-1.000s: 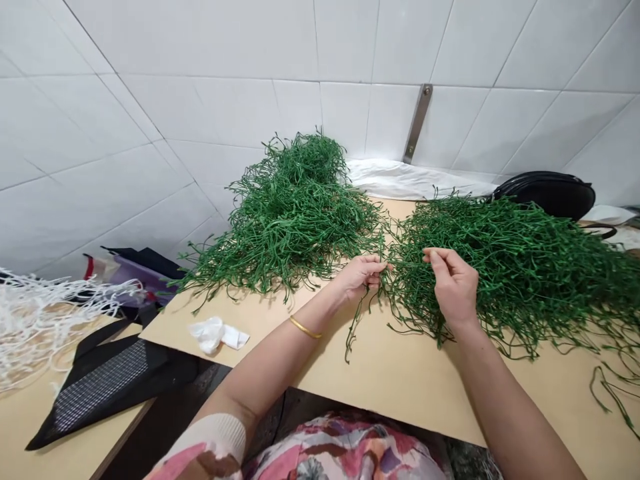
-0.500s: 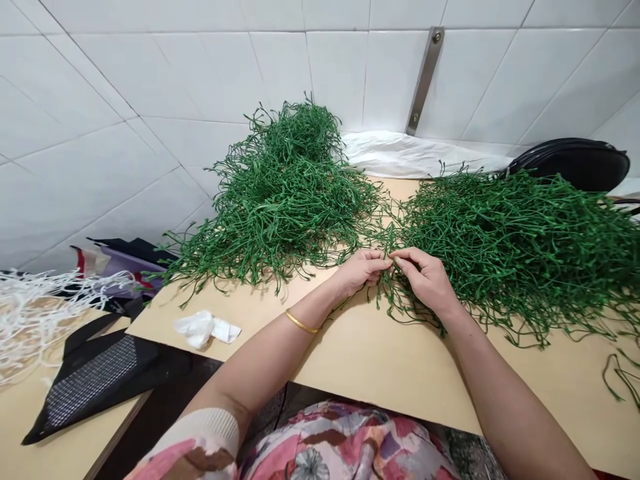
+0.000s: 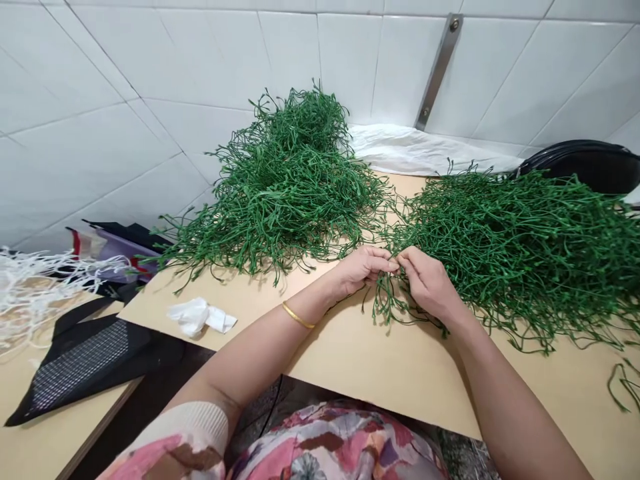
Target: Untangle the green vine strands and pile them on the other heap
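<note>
My left hand (image 3: 367, 270) and my right hand (image 3: 429, 283) meet fingertip to fingertip over the table, both closed in a pinch. Between them is a thin green cord; its exact spot in the fingers is mostly hidden. Other green cords (image 3: 389, 308) with small knobbed ends lie just below and behind my hands. To the left rises a tall tangled pile of green cords (image 3: 285, 193). A wider, lower pile of green cords (image 3: 535, 247) spreads to the right, close to my right hand.
Crumpled white tissue (image 3: 200, 316) lies near the front left edge of the tan table (image 3: 360, 367). White cords (image 3: 50, 280) and a black mesh piece (image 3: 83, 363) are at far left. A black round case (image 3: 585, 163) and white cloth (image 3: 400, 148) sit against the tiled wall.
The view has shifted slightly. My hands stay together, with the right finger and thumb now drawn closer in a tighter pinch beside the left fingertips.
</note>
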`<move>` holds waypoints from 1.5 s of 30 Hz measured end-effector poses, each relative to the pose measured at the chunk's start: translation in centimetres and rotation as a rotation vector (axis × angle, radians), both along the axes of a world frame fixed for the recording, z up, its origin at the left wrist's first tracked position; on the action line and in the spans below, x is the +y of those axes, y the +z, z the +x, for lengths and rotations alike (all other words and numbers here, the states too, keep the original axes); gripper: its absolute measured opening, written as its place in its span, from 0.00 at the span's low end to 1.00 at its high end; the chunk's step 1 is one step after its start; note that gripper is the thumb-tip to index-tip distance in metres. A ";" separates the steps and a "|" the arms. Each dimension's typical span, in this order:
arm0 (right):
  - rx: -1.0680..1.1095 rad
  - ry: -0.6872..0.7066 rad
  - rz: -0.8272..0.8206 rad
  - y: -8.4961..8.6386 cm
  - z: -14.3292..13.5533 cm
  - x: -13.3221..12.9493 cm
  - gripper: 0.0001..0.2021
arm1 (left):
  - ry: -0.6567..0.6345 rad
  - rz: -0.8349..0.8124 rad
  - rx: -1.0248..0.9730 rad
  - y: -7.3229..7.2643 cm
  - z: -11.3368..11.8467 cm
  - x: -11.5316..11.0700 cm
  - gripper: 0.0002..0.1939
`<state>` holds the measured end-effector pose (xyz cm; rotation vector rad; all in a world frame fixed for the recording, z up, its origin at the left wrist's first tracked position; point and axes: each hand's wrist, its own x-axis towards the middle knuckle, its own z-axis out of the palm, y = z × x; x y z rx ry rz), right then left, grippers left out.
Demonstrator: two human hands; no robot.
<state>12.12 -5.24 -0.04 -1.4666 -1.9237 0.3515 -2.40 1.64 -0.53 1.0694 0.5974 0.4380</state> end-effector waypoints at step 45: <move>0.109 -0.328 0.334 1.2 -1.5 -2.1 0.10 | 0.298 -0.035 -0.127 -1.4 1.3 -0.4 0.13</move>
